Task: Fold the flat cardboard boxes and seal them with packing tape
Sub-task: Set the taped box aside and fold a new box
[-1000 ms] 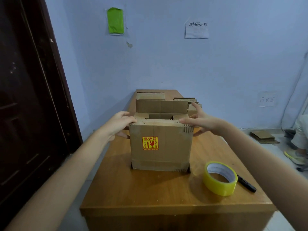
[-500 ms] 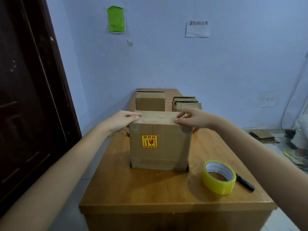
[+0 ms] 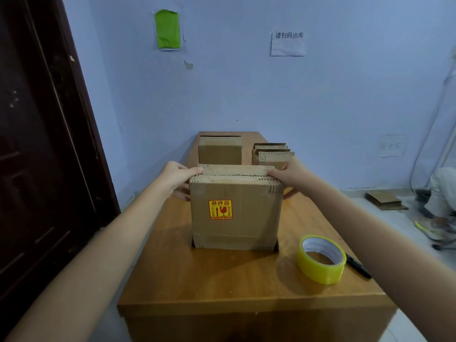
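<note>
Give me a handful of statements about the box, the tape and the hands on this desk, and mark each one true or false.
1. Both hands rest on the top flaps of the cardboard box: the left hand, the right hand. True.
2. The roll of yellow packing tape sits on top of the box. False: it lies on the wooden desk, to the right of the box.
3. A fragile sticker is on the box's near face. True.
4. The black marker is held in the right hand. False: it lies on the desk beside the tape.
5. Another box stands farther back on the desk. True.
</note>
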